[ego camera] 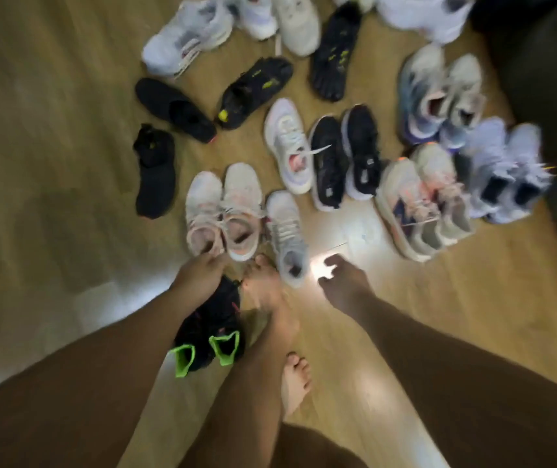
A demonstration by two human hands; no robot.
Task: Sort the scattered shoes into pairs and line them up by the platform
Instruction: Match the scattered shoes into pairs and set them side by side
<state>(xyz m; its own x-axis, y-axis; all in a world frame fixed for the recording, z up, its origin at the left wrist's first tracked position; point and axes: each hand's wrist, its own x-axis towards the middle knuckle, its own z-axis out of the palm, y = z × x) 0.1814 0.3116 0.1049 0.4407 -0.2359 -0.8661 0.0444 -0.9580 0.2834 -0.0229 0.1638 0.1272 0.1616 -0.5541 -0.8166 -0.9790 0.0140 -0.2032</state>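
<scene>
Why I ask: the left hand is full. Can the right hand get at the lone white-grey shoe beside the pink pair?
Probably yes. The right hand hangs open close beside the white-grey shoe, with only bare floor between them and nothing lying on the shoe.

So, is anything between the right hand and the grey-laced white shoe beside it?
Nothing visible: only floor separates the right hand from the grey-laced white shoe; the bare foot is on its other side.

Blurred shoes lie scattered on the wooden floor (51, 130). Side by side sit a pink-white pair (224, 211), a white-soled black pair (346, 155) and a cream pair (425, 201). A lone black shoe (153, 170) lies leftward.
</scene>
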